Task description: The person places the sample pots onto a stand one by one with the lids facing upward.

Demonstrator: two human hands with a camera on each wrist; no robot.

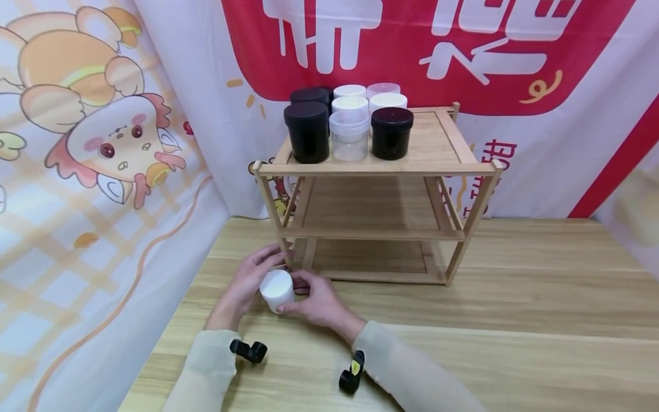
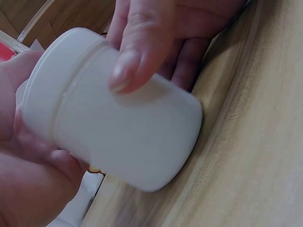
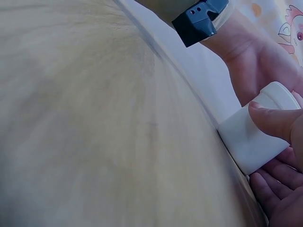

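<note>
A white lidded jar (image 1: pixel 278 290) stands on the wooden table by the shelf's front left leg, between both hands. My right hand (image 1: pixel 320 300) grips it from the right. In the right wrist view the thumb lies along the jar (image 3: pixel 253 135), with the other fingers round its far side. My left hand (image 1: pixel 251 278) is at the jar's left, its fingers reaching past the lid toward the shelf leg. The left wrist view has the left thumb and palm close against the jar's (image 2: pixel 128 127) side near the lid; the left fingers are partly hidden behind it.
A three-tier wooden shelf (image 1: pixel 376 167) stands behind the hands. Its top tier bears several jars: black jars (image 1: pixel 307 134), white jars (image 1: pixel 388 101) and a clear jar (image 1: pixel 349 137). A printed cloth (image 1: pixel 170 63) hangs along the table's left and back.
</note>
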